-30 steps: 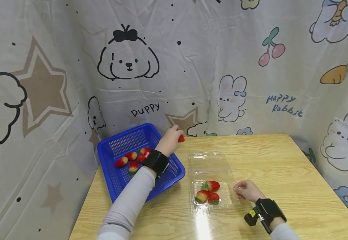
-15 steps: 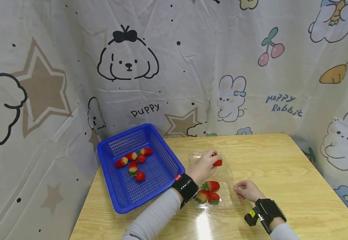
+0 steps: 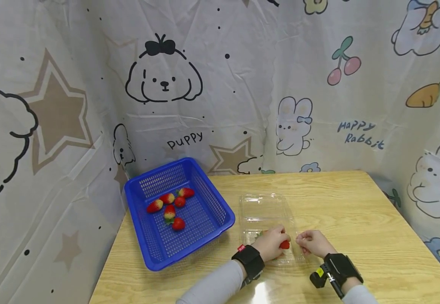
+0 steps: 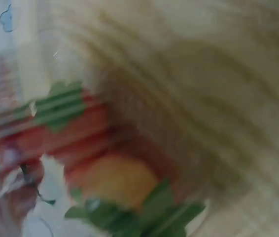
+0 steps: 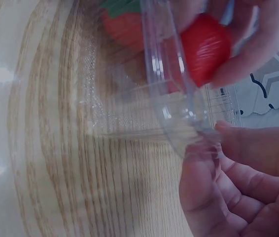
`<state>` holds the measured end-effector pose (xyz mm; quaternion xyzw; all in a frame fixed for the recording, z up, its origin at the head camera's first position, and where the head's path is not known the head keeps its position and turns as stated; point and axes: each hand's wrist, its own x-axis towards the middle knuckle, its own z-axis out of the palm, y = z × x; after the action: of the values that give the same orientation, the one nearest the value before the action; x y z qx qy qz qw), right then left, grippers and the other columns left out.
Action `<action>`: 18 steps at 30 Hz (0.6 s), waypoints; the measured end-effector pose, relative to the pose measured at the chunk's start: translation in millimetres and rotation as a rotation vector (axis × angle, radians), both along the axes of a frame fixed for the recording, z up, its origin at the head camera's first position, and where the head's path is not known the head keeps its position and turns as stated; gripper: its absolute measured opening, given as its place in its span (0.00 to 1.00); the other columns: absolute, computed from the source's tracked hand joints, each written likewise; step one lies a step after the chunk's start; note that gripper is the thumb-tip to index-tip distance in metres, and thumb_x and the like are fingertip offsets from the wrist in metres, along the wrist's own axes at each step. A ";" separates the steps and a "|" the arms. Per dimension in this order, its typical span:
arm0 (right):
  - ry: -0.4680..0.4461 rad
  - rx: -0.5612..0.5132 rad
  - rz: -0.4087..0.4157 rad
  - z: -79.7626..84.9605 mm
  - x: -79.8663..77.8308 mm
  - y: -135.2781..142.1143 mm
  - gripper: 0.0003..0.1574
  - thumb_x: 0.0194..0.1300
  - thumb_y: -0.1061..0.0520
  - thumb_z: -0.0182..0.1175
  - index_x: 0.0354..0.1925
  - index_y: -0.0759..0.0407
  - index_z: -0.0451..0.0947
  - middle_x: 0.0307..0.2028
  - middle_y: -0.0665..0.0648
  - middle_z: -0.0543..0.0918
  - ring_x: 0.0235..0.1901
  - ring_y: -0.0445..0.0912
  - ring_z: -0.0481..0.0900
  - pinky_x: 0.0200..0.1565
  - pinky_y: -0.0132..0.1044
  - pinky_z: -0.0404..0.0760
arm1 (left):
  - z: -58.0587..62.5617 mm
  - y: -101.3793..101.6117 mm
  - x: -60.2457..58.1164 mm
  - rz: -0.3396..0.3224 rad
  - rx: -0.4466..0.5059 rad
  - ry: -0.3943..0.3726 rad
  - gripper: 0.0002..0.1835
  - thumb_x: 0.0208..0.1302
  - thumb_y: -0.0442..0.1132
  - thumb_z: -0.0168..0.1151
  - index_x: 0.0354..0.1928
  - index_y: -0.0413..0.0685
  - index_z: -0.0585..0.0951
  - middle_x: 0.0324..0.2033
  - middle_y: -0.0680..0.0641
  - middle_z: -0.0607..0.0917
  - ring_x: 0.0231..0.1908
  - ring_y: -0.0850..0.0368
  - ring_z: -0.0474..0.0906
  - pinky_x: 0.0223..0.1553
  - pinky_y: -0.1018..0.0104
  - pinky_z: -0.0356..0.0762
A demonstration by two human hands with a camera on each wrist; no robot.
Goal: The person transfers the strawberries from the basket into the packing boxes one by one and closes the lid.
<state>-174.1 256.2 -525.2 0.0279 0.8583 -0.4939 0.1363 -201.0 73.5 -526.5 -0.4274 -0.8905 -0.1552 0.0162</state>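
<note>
While the left hand [image 3: 270, 245] grasps a glossy red strawberry [image 3: 285, 245] in its fingers at the base of a clear, hinged plastic box [image 3: 264, 217], the right hand [image 3: 314, 243] pinches the box's edge. Leftward on the pale wood-grain surface [image 3: 337, 202], a blue rectangular perforated basket [image 3: 189, 246] holds six more red strawberries [image 3: 178, 223].

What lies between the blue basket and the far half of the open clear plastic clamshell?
Only a bare strip of wood-grain tabletop lies between the blue basket and the far half of the clamshell; the head view shows it.
</note>
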 end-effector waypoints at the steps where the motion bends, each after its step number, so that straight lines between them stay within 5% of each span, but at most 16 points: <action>1: -0.001 -0.001 -0.002 0.3 0.3 -0.1 0.08 0.61 0.66 0.54 0.35 0.75 0.73 0.18 0.55 0.75 0.19 0.43 0.73 0.24 0.38 0.77 | -2.9 1.4 1.2 0.001 -0.016 0.000 0.16 0.47 0.37 0.69 0.42 0.52 0.81 0.37 0.52 0.73 0.35 0.64 0.70 0.33 0.80 0.67; 8: -0.024 0.003 -0.049 0.2 -0.1 -2.4 0.07 0.61 0.67 0.54 0.35 0.73 0.73 0.19 0.56 0.75 0.19 0.43 0.73 0.24 0.38 0.77 | -14.4 4.6 6.5 0.016 -0.074 -0.001 0.15 0.46 0.36 0.69 0.40 0.52 0.81 0.34 0.53 0.71 0.32 0.65 0.69 0.32 0.80 0.66; 18: -0.028 -0.001 -0.028 0.8 0.3 -1.2 0.09 0.62 0.66 0.54 0.36 0.74 0.73 0.19 0.56 0.75 0.20 0.44 0.73 0.25 0.39 0.77 | -14.0 3.0 7.5 0.037 -0.105 -0.060 0.16 0.45 0.34 0.69 0.40 0.52 0.82 0.33 0.54 0.71 0.29 0.66 0.71 0.28 0.81 0.66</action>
<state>-173.8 255.0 -524.3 0.0469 0.8555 -0.4959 0.1414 -193.6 76.5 -540.5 -0.4065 -0.9052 -0.1204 -0.0300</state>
